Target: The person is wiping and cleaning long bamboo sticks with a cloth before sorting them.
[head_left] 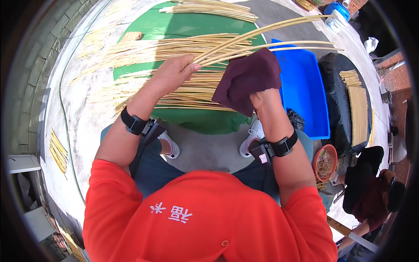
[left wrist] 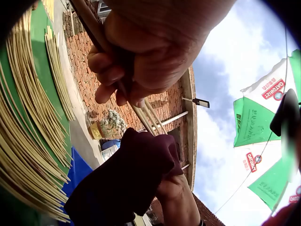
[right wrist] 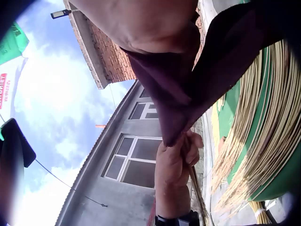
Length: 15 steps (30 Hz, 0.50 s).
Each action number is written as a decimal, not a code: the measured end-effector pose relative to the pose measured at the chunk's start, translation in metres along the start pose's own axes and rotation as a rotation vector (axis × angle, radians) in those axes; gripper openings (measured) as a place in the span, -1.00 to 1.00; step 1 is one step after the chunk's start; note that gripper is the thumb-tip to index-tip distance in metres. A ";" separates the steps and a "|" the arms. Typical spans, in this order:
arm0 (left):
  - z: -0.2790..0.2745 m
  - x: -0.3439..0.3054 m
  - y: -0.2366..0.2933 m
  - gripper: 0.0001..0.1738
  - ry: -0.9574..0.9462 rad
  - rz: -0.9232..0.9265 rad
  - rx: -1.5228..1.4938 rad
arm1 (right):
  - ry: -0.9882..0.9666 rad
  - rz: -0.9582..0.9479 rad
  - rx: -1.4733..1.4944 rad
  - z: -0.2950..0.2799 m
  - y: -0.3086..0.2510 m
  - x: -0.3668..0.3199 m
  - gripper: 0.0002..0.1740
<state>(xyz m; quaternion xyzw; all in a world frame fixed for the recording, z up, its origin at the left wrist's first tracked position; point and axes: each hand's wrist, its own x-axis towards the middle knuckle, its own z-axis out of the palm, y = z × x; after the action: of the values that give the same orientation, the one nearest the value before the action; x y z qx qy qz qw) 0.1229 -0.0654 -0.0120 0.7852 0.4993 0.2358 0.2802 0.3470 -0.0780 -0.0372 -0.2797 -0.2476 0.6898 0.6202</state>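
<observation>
My left hand [head_left: 174,73] grips a few long, thin straw-coloured stalks [head_left: 266,29], which reach up and to the right. In the left wrist view its fingers [left wrist: 109,75] curl round them. A dark maroon cloth [head_left: 248,81] is in my right hand [head_left: 265,100], its folds covering most of the fingers. The cloth overlaps the lower stalks just beyond the left hand. The right wrist view shows the cloth [right wrist: 183,94] draped from the right hand down to the left hand [right wrist: 174,165].
Rows of loose stalks [head_left: 187,87] lie on a green sheet [head_left: 196,120] ahead. To the right are a blue tray [head_left: 305,91], black plastic with a bundle of cut stalks [head_left: 358,115], and an orange basket [head_left: 325,162]. Another person [head_left: 371,192] is at lower right.
</observation>
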 end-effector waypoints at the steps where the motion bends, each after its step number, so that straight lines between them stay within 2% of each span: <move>1: 0.003 0.001 0.002 -0.61 -0.036 -0.019 0.017 | -0.004 0.000 0.003 0.007 -0.001 -0.002 -0.74; 2: 0.007 0.003 0.004 -0.61 -0.075 -0.036 0.031 | -0.168 0.049 -0.505 0.016 -0.005 -0.007 -0.75; 5: 0.024 0.004 0.012 -0.68 -0.174 0.030 -0.075 | -0.183 -0.034 -1.050 0.018 0.035 -0.013 -0.75; 6: 0.041 0.006 0.001 -0.70 -0.185 0.134 -0.088 | -0.128 0.025 -0.522 0.014 0.050 -0.013 -0.77; 7: 0.044 0.005 0.005 -0.70 -0.191 0.146 -0.093 | -0.073 0.074 0.006 0.014 0.053 -0.017 -0.79; 9: 0.050 0.000 0.014 -0.72 -0.160 0.114 0.002 | -0.055 0.061 0.020 0.010 0.050 -0.022 -0.81; 12: 0.039 0.002 0.025 -0.68 -0.237 0.076 -0.034 | 0.003 0.022 0.003 0.000 0.047 -0.015 -0.81; 13: 0.037 0.002 0.024 -0.67 -0.274 0.052 -0.014 | -0.104 -0.027 -0.112 -0.004 0.044 -0.006 -0.82; 15: 0.034 0.000 0.017 -0.61 -0.259 0.127 -0.020 | -0.206 -0.079 -0.235 -0.017 0.036 -0.005 -0.83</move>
<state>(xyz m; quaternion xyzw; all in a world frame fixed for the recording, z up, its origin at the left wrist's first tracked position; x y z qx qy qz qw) 0.1559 -0.0780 -0.0252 0.8362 0.4059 0.1547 0.3347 0.3333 -0.0868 -0.0743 -0.2680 -0.3998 0.6562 0.5811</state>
